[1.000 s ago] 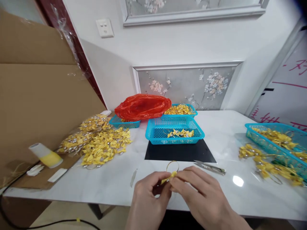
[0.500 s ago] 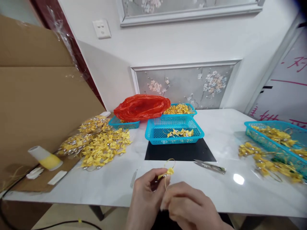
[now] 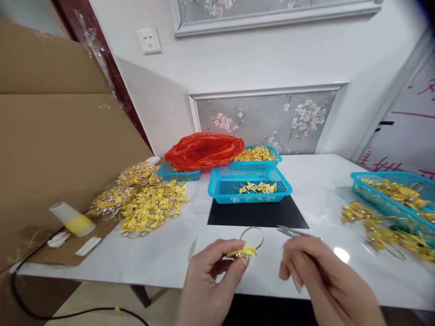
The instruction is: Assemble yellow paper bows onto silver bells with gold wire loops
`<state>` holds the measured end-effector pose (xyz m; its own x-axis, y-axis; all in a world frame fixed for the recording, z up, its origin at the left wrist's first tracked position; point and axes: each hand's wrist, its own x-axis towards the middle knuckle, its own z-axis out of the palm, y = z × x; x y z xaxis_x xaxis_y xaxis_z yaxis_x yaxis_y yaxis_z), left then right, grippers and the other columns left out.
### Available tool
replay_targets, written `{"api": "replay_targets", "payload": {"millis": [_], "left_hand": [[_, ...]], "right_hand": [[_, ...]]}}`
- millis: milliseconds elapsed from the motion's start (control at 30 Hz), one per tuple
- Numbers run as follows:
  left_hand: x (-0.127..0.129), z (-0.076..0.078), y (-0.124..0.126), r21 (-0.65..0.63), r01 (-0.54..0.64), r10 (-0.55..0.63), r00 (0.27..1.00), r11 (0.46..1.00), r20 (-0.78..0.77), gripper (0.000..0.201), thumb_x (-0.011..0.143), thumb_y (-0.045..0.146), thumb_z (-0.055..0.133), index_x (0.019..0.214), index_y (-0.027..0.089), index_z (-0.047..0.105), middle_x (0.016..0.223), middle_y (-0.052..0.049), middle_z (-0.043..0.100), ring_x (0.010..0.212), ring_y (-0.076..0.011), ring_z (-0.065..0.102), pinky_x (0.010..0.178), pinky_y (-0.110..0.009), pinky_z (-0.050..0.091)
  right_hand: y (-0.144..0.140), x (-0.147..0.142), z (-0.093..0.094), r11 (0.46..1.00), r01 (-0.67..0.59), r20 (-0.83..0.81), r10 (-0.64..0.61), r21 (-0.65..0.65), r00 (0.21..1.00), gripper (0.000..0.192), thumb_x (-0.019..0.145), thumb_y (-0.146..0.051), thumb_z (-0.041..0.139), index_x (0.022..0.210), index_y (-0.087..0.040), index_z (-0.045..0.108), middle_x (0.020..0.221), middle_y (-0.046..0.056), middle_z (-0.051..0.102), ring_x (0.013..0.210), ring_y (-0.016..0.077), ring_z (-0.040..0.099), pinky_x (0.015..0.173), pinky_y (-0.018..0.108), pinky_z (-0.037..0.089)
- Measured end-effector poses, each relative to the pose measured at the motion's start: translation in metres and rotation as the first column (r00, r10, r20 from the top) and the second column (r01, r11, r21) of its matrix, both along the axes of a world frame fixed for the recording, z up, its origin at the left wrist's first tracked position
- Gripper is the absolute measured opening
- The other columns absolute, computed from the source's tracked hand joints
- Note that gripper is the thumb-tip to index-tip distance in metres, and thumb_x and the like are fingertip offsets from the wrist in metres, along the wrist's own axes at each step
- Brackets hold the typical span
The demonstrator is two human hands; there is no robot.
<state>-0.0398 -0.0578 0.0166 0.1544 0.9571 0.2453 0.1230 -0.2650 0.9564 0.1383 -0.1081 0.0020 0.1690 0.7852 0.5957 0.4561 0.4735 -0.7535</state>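
Observation:
My left hand (image 3: 217,276) is closed, pinching a yellow ribbon flower (image 3: 249,250) with small silvery beads or bells between thumb and fingers. A thin gold-coloured loop (image 3: 262,235) stands up from the flower. To its right, my right hand (image 3: 322,276) is in the air above the table, slightly blurred. Its fingers are loosely bent and somewhat apart, and nothing shows in them. Just beyond it lie the thread snips (image 3: 288,232), their handle partly hidden behind that hand.
A blue basket (image 3: 249,199) with a few yellow flowers stands on a black mat (image 3: 258,215). Behind it are a red plastic bag (image 3: 204,151) and more baskets. Yellow flowers (image 3: 152,206) are heaped left. Another filled basket (image 3: 380,199) and loose flowers (image 3: 377,231) lie right.
My right hand has come away from the flower and moved right, towards the snips. The flower stays in my left hand, its loop now showing larger. The view has shifted slightly.

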Motion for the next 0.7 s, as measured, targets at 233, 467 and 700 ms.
{"api": "replay_targets", "payload": {"millis": [233, 467, 700], "left_hand": [[0.009, 0.007, -0.01, 0.085, 0.056, -0.062, 0.996, 0.995, 0.062, 0.025, 0.073, 0.011, 0.072, 0.087, 0.028, 0.081, 0.081, -0.002, 0.077, 0.072, -0.016, 0.07, 0.062, -0.019, 0.057], [0.005, 0.01, -0.01, 0.008, 0.143, -0.142, 0.976, 0.99, 0.168, 0.013, 0.081, 0.03, 0.072, 0.09, 0.028, 0.081, 0.087, -0.003, 0.074, 0.077, -0.0163, 0.067, 0.067, -0.019, 0.055], [0.004, 0.008, -0.006, -0.054, 0.14, -0.134, 0.986, 0.989, 0.104, 0.011, 0.081, 0.02, 0.07, 0.08, 0.025, 0.08, 0.068, 0.001, 0.07, 0.064, -0.0141, 0.062, 0.06, -0.019, 0.051]], "right_hand": [[0.017, -0.015, -0.014, 0.944, -0.272, -0.262, 0.219, -0.185, 0.94, 0.014, 0.095, -0.032, 0.052, 0.092, -0.023, 0.061, 0.075, -0.001, 0.056, 0.061, 0.0118, 0.053, 0.055, 0.021, 0.047], [0.015, -0.017, -0.004, 0.925, -0.331, -0.258, 0.28, -0.186, 0.925, 0.031, 0.099, -0.037, 0.048, 0.078, -0.018, 0.06, 0.072, 0.002, 0.055, 0.064, 0.014, 0.051, 0.057, 0.024, 0.045], [0.014, -0.019, 0.002, 0.857, -0.438, -0.452, 0.289, -0.271, 0.844, 0.036, 0.096, -0.047, 0.051, 0.075, -0.018, 0.06, 0.063, -0.002, 0.044, 0.055, 0.0112, 0.037, 0.049, 0.024, 0.031]]}}
